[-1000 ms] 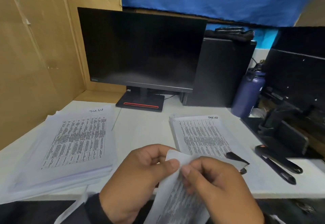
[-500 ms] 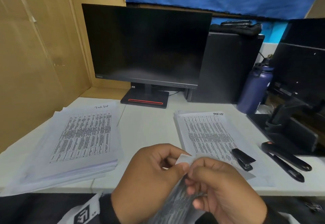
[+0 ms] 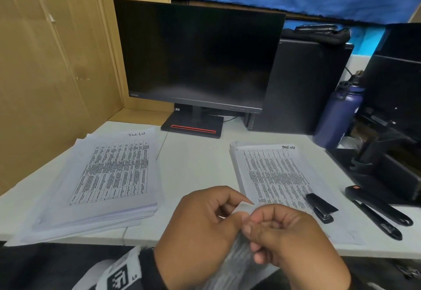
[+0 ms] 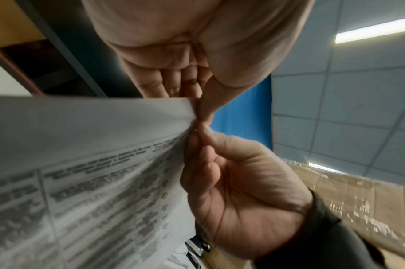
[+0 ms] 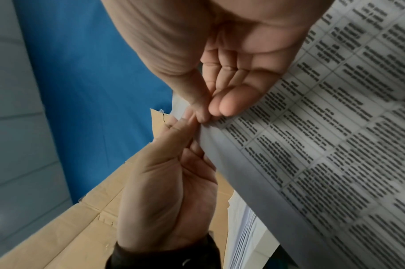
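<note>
Together, left hand (image 3: 200,228) and right hand (image 3: 293,244) pinch the printed sheet (image 3: 234,267) by one corner, its length seemingly hanging downward.

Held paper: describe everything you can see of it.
White, thin, limp held paper printed with a ruled table of small black text, too blurred to read, with a plain margin along the edge. The left hand and right hand both pinch one corner; the rest hangs down in front of the desk. One sheet or several: cannot tell.
</note>
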